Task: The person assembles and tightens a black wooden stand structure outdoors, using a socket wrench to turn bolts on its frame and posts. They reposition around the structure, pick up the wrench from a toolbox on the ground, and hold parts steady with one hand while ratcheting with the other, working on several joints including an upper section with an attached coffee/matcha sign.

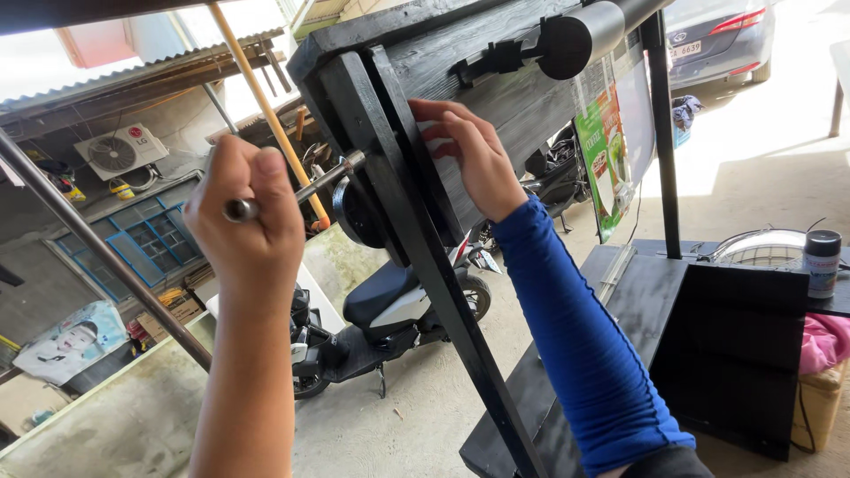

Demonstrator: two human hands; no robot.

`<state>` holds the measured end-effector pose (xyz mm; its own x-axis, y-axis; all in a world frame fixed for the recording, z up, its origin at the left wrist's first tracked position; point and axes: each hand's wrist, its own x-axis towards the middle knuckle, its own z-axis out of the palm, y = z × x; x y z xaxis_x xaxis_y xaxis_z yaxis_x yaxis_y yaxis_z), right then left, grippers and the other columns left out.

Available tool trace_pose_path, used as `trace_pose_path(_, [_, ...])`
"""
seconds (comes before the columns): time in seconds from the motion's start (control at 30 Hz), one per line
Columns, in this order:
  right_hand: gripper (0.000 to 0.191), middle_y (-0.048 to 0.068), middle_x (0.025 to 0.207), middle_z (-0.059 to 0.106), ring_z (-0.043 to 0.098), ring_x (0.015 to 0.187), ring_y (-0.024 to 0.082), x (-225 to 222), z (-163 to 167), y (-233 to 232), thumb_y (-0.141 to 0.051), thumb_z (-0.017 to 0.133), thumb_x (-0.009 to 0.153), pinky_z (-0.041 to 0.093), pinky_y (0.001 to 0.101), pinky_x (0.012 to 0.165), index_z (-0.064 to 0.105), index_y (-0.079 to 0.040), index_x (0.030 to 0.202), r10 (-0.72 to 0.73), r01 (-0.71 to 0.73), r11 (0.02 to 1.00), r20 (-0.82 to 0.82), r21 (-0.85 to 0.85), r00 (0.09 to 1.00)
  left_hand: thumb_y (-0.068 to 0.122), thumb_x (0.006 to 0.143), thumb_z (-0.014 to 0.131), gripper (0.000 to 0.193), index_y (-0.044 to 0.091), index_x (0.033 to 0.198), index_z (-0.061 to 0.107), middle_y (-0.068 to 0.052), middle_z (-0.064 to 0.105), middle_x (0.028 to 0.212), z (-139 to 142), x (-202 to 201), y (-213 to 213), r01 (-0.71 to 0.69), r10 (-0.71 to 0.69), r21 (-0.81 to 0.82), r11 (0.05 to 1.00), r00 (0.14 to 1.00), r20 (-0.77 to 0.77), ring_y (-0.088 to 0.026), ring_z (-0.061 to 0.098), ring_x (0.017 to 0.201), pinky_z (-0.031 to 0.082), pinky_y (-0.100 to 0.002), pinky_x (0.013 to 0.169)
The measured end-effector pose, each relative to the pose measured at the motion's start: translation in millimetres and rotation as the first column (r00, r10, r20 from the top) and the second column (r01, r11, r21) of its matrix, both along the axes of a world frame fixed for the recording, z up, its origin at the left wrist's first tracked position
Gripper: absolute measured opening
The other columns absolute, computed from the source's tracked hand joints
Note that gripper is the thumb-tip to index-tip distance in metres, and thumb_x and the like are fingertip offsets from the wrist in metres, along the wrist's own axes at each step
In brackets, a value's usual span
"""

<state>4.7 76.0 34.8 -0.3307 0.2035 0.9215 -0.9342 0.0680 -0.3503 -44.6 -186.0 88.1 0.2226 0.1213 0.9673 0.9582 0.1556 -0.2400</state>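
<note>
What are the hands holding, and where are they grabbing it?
The left hand is wrapped around the end of a metal rod tool, near its handle end. The right hand holds no tool; its fingers press flat on the black wooden frame.

Sunlit concrete floor (398, 425) across the lower frame — a parked scooter (381, 319) at centre, blue-framed windows (142, 243) at left, a grey car (717, 40) upper right.

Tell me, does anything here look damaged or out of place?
Nothing stands out. The left hand grips a metal tool against the black wooden frame, and the right hand rests flat on its board.
</note>
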Motion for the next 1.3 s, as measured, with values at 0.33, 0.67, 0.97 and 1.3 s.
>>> trace_pose_path(0.33, [0.038, 0.012, 0.108, 0.072, 0.066, 0.096, 0.014, -19.1, -18.8, -14.4, -0.017, 0.046, 0.108, 0.053, 0.0270, 0.089, 0.065, 0.009, 0.130, 0.062, -0.063, 0.984, -0.014, -0.167, 0.998, 0.034, 0.124, 0.048, 0.049, 0.006, 0.085, 0.049, -0.002, 0.044, 0.060, 14.0, -6.8, 0.1, -0.025, 0.024, -0.017, 1.000, 0.999, -0.046, -0.012, 0.049, 0.053, 0.037, -0.027, 0.053])
trace_pose_path(0.67, [0.041, 0.009, 0.113, 0.070, 0.067, 0.101, 0.015, 23.3, -0.6, -14.8, -0.027, 0.041, 0.112, 0.055, 0.0278, 0.093, 0.065, 0.003, 0.125, -0.286, 0.287, 0.958, -0.050, 0.025, 0.957, 0.035, 0.122, 0.050, 0.043, 0.009, 0.088, 0.051, 0.002, 0.051, 0.065, 17.7, 2.7, 13.9, 0.007, -0.014, -0.058, 0.998, 0.991, -0.130, -0.009, 0.054, 0.054, 0.041, -0.026, 0.052])
trace_pose_path(0.97, [0.025, 0.010, 0.095, 0.063, 0.068, 0.085, 0.021, 152.9, 48.2, -94.4, -0.021, 0.057, 0.117, 0.052, 0.0337, 0.073, 0.062, 0.003, 0.119, -0.728, 0.939, 0.051, -0.631, 0.340, 0.268, 0.033, 0.106, 0.073, 0.035, 0.009, 0.088, 0.054, -0.004, 0.058, 0.069, 22.1, 44.4, 48.7, 0.015, -0.024, -0.040, 0.999, 0.970, -0.240, -0.020, 0.057, 0.055, 0.042, -0.036, 0.049])
trace_pose_path(1.3, [0.036, 0.011, 0.072, 0.053, 0.056, 0.063, 0.026, 183.8, 62.6, -116.5, -0.017, 0.053, 0.121, 0.042, 0.0372, 0.061, 0.059, 0.001, 0.091, -0.742, 0.739, -0.567, -0.615, 0.363, -0.267, 0.048, 0.102, 0.071, 0.053, 0.008, 0.074, 0.051, -0.003, 0.048, 0.061, -22.6, 11.5, 15.9, 0.246, -0.246, -0.064, 0.967, 0.969, 0.004, -0.017, 0.043, 0.045, 0.031, -0.035, 0.041])
